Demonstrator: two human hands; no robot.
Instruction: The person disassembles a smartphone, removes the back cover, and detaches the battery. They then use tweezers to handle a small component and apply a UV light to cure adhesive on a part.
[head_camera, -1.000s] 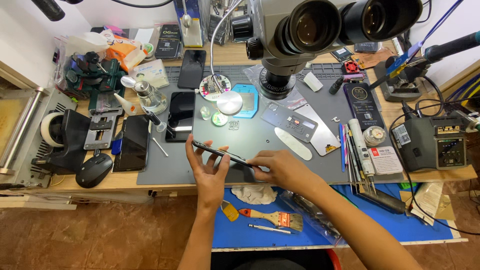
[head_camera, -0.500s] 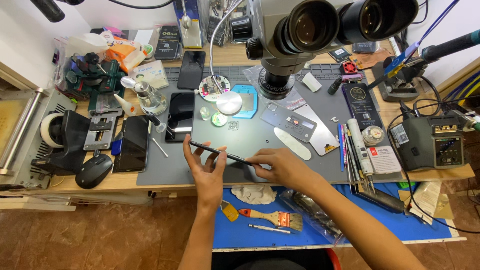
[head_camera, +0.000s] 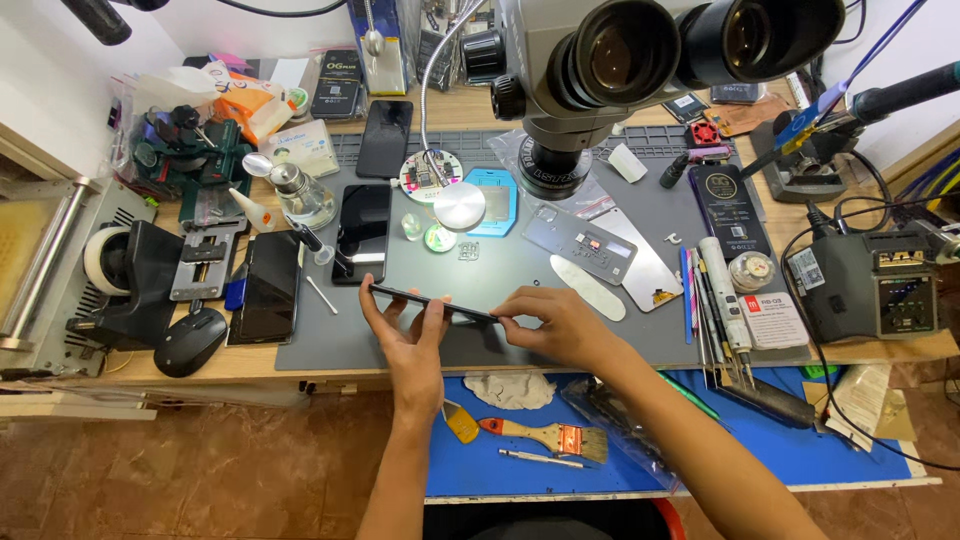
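Smartphone, thin and dark, seen almost edge-on, is held level between two bare hands just above a grey work mat. The mat covers most of a crowded wooden workbench, with brown tiled floor below and a blue mat on a lower shelf near the person.

A large microscope head hangs over the back of the mat, its two eyepieces facing the camera. Under it lie a round white disc, a silver metal plate and a white plastic pry tool. To the left rest two more dark phones, a black mouse and a roll of tape. To the right stands a dark soldering station. On the blue mat lies a brush with an orange handle.

The left hand cups the phone's left end from beneath, thumb and fingers curled up around the edge. The right hand pinches the phone's right end, fingers closed along the rim. Both hands grip the phone, which sits between them at the mat's front centre, tilted slightly so its left end is farther from the person.
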